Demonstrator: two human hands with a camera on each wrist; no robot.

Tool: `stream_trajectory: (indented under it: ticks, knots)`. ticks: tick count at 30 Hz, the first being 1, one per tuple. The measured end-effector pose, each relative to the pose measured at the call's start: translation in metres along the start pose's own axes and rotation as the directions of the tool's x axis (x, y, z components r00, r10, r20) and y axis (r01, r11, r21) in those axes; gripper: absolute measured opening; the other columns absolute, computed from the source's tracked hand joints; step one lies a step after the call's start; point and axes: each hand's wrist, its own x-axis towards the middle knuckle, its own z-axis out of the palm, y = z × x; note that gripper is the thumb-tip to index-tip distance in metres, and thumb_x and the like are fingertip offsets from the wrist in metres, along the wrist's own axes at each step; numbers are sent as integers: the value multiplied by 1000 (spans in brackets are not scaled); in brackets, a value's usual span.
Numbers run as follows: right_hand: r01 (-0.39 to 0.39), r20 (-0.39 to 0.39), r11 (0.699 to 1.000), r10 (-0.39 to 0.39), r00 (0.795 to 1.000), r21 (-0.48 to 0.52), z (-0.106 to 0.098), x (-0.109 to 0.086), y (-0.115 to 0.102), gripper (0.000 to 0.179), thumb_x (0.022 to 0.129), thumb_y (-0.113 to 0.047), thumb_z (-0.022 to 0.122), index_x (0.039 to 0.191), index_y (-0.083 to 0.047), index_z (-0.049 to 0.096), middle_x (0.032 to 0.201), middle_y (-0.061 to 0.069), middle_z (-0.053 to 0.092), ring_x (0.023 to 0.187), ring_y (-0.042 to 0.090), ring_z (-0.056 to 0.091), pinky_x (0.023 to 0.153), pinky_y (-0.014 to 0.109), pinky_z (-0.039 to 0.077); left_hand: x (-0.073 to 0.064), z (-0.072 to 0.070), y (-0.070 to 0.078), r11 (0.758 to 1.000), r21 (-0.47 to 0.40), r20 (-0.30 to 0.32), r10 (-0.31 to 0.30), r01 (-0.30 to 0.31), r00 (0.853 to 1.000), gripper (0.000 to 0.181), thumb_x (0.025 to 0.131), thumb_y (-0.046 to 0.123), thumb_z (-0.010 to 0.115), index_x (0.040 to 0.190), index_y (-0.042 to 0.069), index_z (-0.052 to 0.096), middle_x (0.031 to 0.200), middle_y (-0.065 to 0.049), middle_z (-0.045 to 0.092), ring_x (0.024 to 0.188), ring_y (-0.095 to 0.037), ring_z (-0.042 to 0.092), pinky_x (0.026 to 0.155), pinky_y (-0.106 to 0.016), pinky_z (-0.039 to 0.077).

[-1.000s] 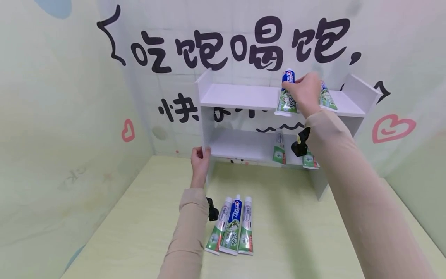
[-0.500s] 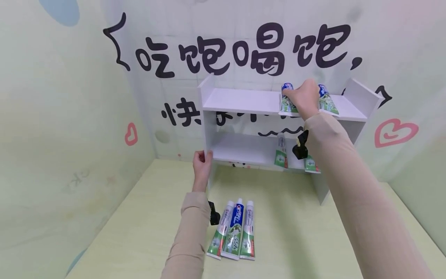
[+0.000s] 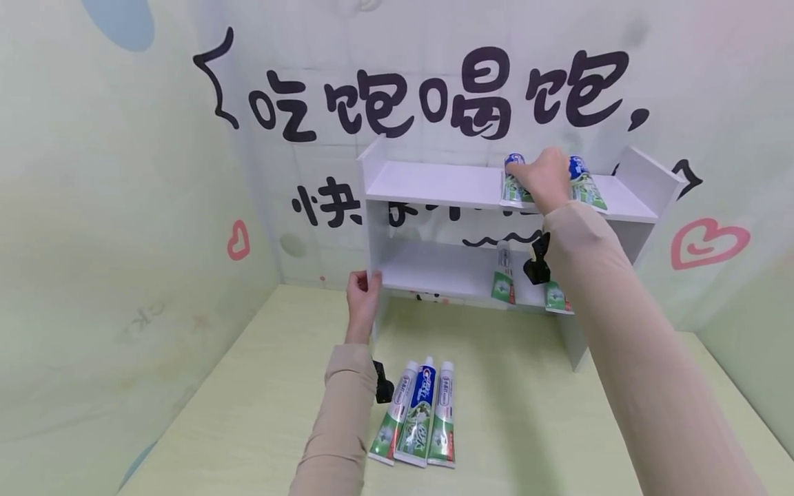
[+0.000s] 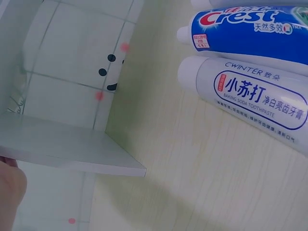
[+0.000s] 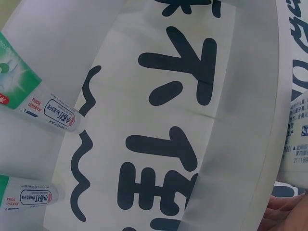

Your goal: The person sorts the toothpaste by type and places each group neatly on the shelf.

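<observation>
In the head view my right hand (image 3: pixel 546 178) pinches a blue and green Crest toothpaste tube (image 3: pixel 513 191) lying cap-back on the upper board of a white shelf unit (image 3: pixel 434 180). A sliver of that tube (image 5: pixel 294 144) shows at the right wrist view's edge. Right of my hand lies a second Crest tube (image 3: pixel 586 186), partly covered by it. My left hand (image 3: pixel 362 303) grips the unit's left side panel, thumb in front. Two white and green baking soda toothpaste tubes, a left one (image 3: pixel 503 279) and a right one (image 3: pixel 557 297), lie on the lower board; my arm partly hides the right one.
On the table (image 3: pixel 260 386) before the unit, a Crest tube (image 3: pixel 418 417) lies between a left baking soda tube (image 3: pixel 393 420) and a right one (image 3: pixel 443 420), caps toward the unit. A wall with black lettering (image 3: pixel 480 89) stands behind. Side walls flank the table.
My right hand has lowered the Crest tube from a raised, tilted pose until it lies on the upper board. My left hand keeps its grip on the panel. The head view has tilted slightly upward.
</observation>
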Motion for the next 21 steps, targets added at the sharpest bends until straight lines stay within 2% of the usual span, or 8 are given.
stream_trajectory:
  ticks: [3, 4, 5, 7, 15, 21]
  knots:
    - [28, -2, 1000, -28, 1000, 7, -3, -2, 3, 34, 86, -37, 55, 100, -6, 54, 93, 7, 58, 77, 13, 54, 67, 20, 44, -1, 1, 0, 1000, 5, 9, -2, 2, 1000, 28, 90, 21, 54, 108, 1, 47, 100, -9, 52, 90, -18, 48, 78, -28, 42]
    - [38, -8, 999, -38, 999, 16, -4, -3, 3, 39, 86, -37, 54, 108, -5, 54, 102, 9, 59, 86, 15, 54, 74, 22, 45, -1, 1, 0, 1000, 6, 9, -2, 2, 1000, 28, 90, 21, 54, 108, 1, 47, 100, -9, 52, 90, -17, 48, 78, -28, 42]
    - [47, -14, 999, -46, 999, 27, -5, -3, 3, 45, 86, -37, 53, 117, -4, 52, 112, 10, 58, 95, 17, 52, 80, 24, 44, 0, 1, 0, 1000, 4, 11, -2, 2, 1000, 28, 90, 22, 54, 107, 1, 47, 99, -9, 52, 89, -17, 48, 77, -27, 42]
    - [67, -27, 996, -66, 997, 61, -6, -6, 2, 59, 87, -38, 51, 134, -3, 39, 132, 12, 45, 109, 19, 44, 92, 27, 39, 1, 1, 0, 1000, 6, 4, 0, 0, 1000, 28, 90, 22, 54, 107, 1, 47, 98, -8, 52, 88, -16, 47, 76, -26, 41]
    - [152, -74, 978, -143, 987, 144, -11, -20, 2, 56, 86, -39, 53, 130, -6, 43, 125, 9, 48, 106, 15, 44, 92, 26, 38, 4, 2, -1, 1000, 6, 4, 8, -8, 1000, 28, 90, 21, 53, 108, 0, 46, 98, -8, 51, 88, -16, 46, 75, -25, 40]
    - [184, -96, 965, -169, 981, 186, -12, -30, 8, 53, 86, -38, 56, 126, -6, 47, 119, 7, 50, 104, 13, 45, 91, 24, 40, 3, 4, -2, 1000, 0, 9, 2, -2, 1000, 29, 90, 20, 53, 109, -1, 45, 100, -9, 51, 90, -17, 47, 77, -26, 40]
